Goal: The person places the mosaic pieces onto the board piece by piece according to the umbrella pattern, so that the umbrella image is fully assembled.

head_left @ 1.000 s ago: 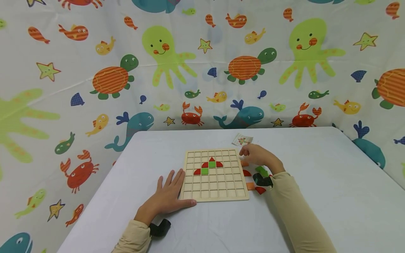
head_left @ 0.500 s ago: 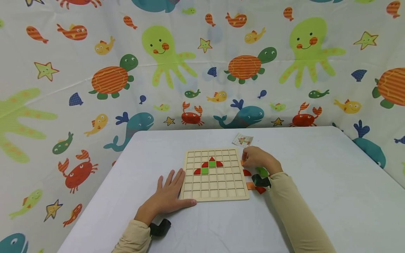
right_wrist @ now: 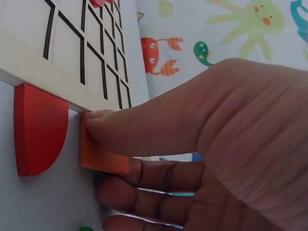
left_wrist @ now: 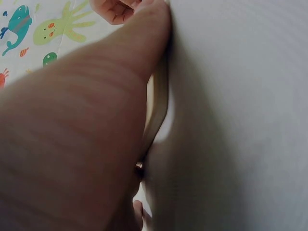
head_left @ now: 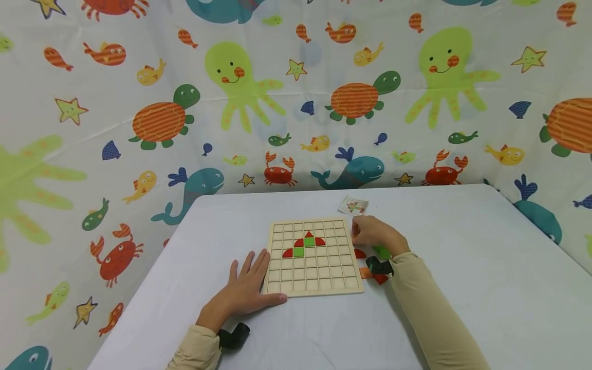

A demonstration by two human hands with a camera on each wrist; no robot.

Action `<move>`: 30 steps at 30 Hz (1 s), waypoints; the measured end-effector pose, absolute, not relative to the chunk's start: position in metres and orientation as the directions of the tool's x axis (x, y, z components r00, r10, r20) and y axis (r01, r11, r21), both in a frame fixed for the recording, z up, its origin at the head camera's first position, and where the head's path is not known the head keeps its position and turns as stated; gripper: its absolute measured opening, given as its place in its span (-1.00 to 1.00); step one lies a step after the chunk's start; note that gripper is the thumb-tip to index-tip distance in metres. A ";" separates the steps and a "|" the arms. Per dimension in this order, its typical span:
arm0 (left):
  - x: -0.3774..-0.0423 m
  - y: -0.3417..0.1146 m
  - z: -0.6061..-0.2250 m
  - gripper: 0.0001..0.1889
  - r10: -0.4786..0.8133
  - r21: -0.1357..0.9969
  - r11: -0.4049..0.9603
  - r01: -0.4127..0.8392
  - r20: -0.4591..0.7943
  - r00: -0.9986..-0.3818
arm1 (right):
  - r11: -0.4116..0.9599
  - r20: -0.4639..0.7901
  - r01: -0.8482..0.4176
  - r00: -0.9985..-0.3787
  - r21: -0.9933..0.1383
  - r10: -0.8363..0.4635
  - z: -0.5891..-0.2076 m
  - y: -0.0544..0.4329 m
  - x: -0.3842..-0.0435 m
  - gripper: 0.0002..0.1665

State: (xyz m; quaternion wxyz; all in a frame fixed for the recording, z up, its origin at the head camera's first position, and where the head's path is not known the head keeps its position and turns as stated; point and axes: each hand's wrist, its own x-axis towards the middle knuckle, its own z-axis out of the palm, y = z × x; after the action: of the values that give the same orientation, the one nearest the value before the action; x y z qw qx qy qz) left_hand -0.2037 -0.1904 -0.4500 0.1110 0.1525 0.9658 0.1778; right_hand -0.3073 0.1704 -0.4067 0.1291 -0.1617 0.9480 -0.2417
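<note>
A pale wooden grid board (head_left: 319, 272) lies on the white table, with red and green shapes (head_left: 303, 242) set in its upper left squares. My left hand (head_left: 245, 290) is spread along the board's left edge, its thumb at the front corner. Beside the right edge, my right hand (head_left: 375, 232) pinches an orange block (right_wrist: 103, 160); the right wrist view has the thumb on top and fingers at the far side. That block is hidden by the hand in the head view. A red curved-edge piece (right_wrist: 42, 132) sits by the board next to it.
Right of the board lie another orange piece (head_left: 365, 273), a red piece (head_left: 380, 279) and a green piece (head_left: 381, 252), partly behind the right wrist. A small printed card (head_left: 353, 205) lies beyond the board. A sea-animal curtain (head_left: 296, 103) hangs behind the table.
My right hand has come down a little beside the board's right edge and closed its fingers on the orange block there. My left hand has stayed in place.
</note>
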 end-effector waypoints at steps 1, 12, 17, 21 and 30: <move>-0.203 -0.190 -0.450 0.33 0.331 0.377 0.891 0.252 -0.161 -0.930 | 0.830 -0.166 -0.243 -0.915 -0.502 -0.368 -0.407 0.170 -0.307 -0.85; -0.201 -0.189 -0.450 0.32 0.337 0.381 0.888 0.258 -0.154 -0.929 | 0.813 -0.088 -0.261 -0.931 -0.521 -0.355 -0.405 0.169 -0.308 -0.91; -0.202 -0.190 -0.452 0.32 0.334 0.377 0.890 0.257 -0.154 -0.930 | 0.792 -0.013 -0.297 -0.933 -0.533 -0.359 -0.405 0.168 -0.309 -0.89; -0.202 -0.190 -0.452 0.33 0.334 0.379 0.889 0.256 -0.154 -0.930 | 0.767 0.065 -0.351 -0.924 -0.537 -0.377 -0.405 0.166 -0.308 -0.89; -0.202 -0.190 -0.451 0.33 0.333 0.386 0.887 0.253 -0.155 -0.930 | 0.711 0.179 -0.430 -0.898 -0.556 -0.402 -0.407 0.160 -0.305 -0.92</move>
State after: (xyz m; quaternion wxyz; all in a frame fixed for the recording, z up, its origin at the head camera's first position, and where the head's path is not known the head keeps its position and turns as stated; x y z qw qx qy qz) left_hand -0.2021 -0.1901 -0.4511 0.1088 0.1519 0.9652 0.1829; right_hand -0.3054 0.1602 -0.4074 -0.0224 -0.2249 0.9247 -0.3063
